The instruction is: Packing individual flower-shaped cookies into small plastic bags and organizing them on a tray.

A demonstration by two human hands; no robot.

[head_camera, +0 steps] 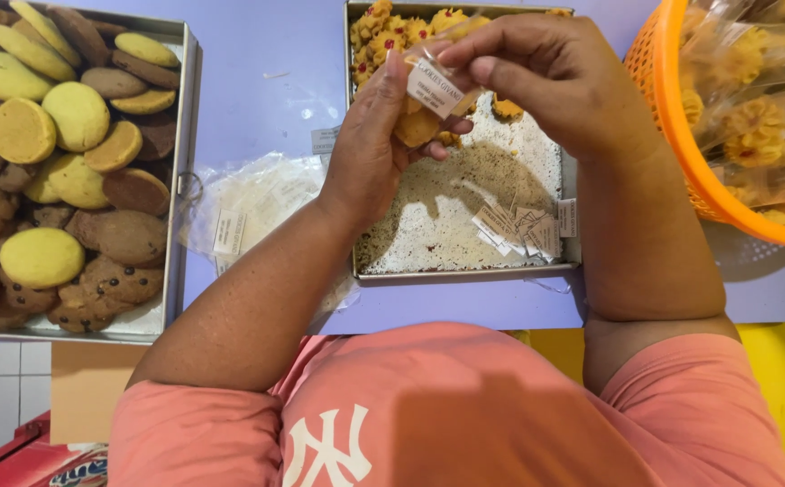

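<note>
Head view: left hand clenched around a cookie in clear wrap, right hand pinching a label onto it, above the tray at the table's far edge. Labelling step, seemingly; next calls for pressing the label flat.

A home baking workspace: metal trays of cookies and an orange basket of bagged ones.

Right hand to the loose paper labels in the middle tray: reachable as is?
Probably yes. The paper labels lie uncovered on the tray's crumb-strewn floor, just below the right hand. But that hand is pinching a label on a small bag with the left hand, so it must let go first.
</note>
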